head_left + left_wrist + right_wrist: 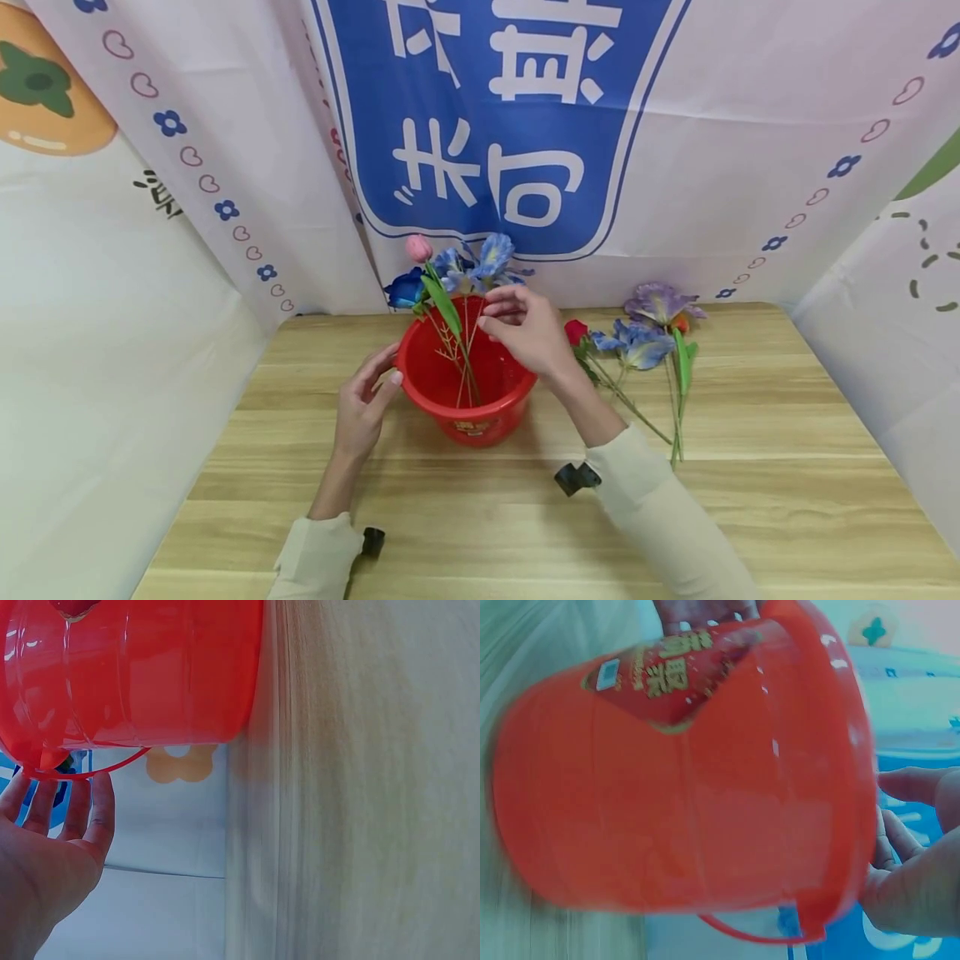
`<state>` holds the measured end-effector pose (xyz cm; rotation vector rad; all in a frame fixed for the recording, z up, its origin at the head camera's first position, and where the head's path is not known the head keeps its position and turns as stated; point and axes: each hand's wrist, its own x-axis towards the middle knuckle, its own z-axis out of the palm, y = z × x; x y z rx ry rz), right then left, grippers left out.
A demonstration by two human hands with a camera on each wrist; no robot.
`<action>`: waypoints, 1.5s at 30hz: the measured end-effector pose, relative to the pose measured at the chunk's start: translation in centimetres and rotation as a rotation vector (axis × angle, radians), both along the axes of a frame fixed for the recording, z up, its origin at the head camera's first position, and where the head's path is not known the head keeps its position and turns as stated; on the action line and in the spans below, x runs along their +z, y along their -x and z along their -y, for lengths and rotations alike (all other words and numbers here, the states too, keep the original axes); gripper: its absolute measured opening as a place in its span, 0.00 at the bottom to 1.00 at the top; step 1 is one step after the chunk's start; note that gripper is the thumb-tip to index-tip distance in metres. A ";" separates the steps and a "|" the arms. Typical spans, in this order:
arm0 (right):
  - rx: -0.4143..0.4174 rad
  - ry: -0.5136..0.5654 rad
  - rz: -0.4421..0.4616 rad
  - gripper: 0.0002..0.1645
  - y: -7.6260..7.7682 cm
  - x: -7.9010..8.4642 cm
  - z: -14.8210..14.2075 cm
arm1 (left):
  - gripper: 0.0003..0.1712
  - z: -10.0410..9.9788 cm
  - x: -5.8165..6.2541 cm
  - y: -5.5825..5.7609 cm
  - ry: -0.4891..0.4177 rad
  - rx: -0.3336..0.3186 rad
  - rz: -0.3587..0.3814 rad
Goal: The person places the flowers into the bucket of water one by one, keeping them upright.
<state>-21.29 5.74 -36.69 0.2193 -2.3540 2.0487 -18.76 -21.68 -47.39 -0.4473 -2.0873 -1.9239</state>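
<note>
A red plastic bucket (501,412) stands upright on the wooden table, holding several artificial flowers. A pink tulip (418,248), a dark blue rose (406,288) and light blue iris-like flowers (493,257) rise above its far rim. My left hand (363,410) is at the bucket's left side, its fingers fairly straight and touching the rim and the bucket handle (124,761). Over the bucket's far right rim, my right hand (528,329) pinches a thin stem below a blue iris. In the right wrist view, the bucket hides what the right hand (919,877) holds.
Right of the bucket lie more artificial flowers: a red rose (576,332), a blue iris (637,343), a purple flower (660,302) and green tulip leaves (684,360). Their stems point toward the table's front. A printed cloth (712,192) hangs behind the wooden table (480,517).
</note>
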 end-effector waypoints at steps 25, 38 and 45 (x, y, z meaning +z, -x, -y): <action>-0.108 0.105 0.101 0.24 -2.2 -3.1 -11.8 | 0.26 0.0 0.4 -0.2 0.003 -0.004 0.010; -0.079 0.103 0.165 0.26 -2.4 -6.6 -16.9 | 0.26 0.0 0.3 -0.3 0.004 0.002 0.013; -0.062 0.080 0.205 0.26 -2.4 -8.2 -18.3 | 0.26 0.1 0.2 -0.2 0.004 0.000 0.011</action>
